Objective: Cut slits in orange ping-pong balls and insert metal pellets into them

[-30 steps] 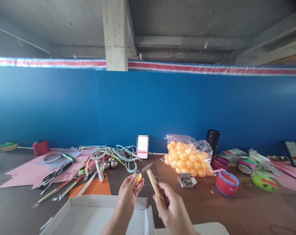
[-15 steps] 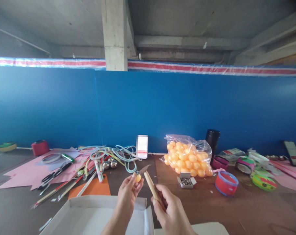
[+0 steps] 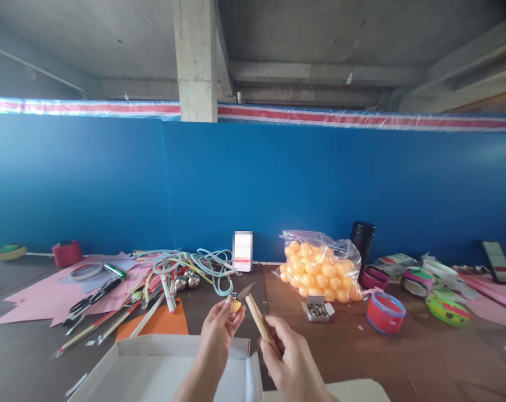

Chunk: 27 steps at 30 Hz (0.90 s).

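Observation:
Near the front middle, my left hand [image 3: 218, 329] pinches a small orange ball [image 3: 236, 306] between thumb and fingers. A small dark, shiny spot shows at the ball's top; I cannot make out what it is. My right hand [image 3: 289, 354] is wrapped round the wooden handle [image 3: 259, 318] of a knife. Its short, pointed dark blade [image 3: 245, 291] lies close to the ball's upper right; whether they touch I cannot tell. Below my hands is an open white cardboard box [image 3: 152, 368].
A clear bag of orange balls [image 3: 320, 271] stands behind a small box of metal pieces [image 3: 319, 309]. Cords [image 3: 213, 265], metal balls [image 3: 193, 281], scissors [image 3: 87, 301] and pink paper [image 3: 30, 301] lie left. Rightward are a red-and-blue ring-shaped item [image 3: 386, 314] and a black cylinder [image 3: 362, 243].
The blade has dipped very slightly toward the ball. Both hands keep nearly the same place and grip, while the whole view shifts a little.

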### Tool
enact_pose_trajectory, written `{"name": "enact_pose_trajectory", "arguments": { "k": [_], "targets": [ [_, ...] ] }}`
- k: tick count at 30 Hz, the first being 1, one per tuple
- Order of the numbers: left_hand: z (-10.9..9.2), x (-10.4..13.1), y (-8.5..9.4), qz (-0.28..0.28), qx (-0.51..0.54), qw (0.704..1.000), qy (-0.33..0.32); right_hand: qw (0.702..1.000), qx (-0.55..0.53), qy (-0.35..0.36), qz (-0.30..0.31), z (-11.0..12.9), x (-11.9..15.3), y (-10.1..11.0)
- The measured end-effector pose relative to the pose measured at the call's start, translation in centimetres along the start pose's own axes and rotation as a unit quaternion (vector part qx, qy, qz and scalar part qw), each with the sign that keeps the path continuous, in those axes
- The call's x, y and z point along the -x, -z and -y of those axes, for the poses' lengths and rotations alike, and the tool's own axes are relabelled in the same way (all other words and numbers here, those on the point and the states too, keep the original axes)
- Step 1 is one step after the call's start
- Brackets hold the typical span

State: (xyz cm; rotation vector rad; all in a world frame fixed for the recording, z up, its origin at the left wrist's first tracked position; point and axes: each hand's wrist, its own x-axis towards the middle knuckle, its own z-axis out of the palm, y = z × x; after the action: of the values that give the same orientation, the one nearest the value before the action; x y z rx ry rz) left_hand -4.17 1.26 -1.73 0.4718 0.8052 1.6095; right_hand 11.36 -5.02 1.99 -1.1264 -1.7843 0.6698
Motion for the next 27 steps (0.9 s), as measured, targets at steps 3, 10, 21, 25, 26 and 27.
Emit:
{"name": "enact_pose_trajectory", "arguments": {
  "k": [3, 10, 21, 25, 26, 27],
  "targets": [
    [0.03, -0.04, 0.06, 0.003, -0.004, 1.000, 0.003, 1.000, -0.008, -0.004, -0.002, 0.17, -0.03, 0.13],
    [0.03, -0.01, 0.05, 0.007, -0.004, 1.000, 0.004, 1.000, 0.011, -0.015, 0.022, 0.40, -0.05, 0.33],
    [-0.23, 0.20, -0.40, -0.005, 0.007, 1.000, 0.010, 1.000, 0.003, -0.016, 0.017, 0.28, 0.03, 0.09],
    [-0.10, 0.19, -0.27, -0.004, 0.014, 1.000, 0.007, 1.000, -0.003, -0.013, 0.015, 0.19, 0.11, 0.07],
    [-0.11, 0.19, -0.29, -0.006, 0.013, 1.000, 0.009, 1.000, -0.008, -0.016, 0.013, 0.18, 0.11, 0.08],
    [-0.13, 0.20, -0.32, -0.007, 0.011, 1.000, 0.010, 1.000, -0.012, -0.019, 0.015, 0.16, 0.12, 0.08]
  ]
}}
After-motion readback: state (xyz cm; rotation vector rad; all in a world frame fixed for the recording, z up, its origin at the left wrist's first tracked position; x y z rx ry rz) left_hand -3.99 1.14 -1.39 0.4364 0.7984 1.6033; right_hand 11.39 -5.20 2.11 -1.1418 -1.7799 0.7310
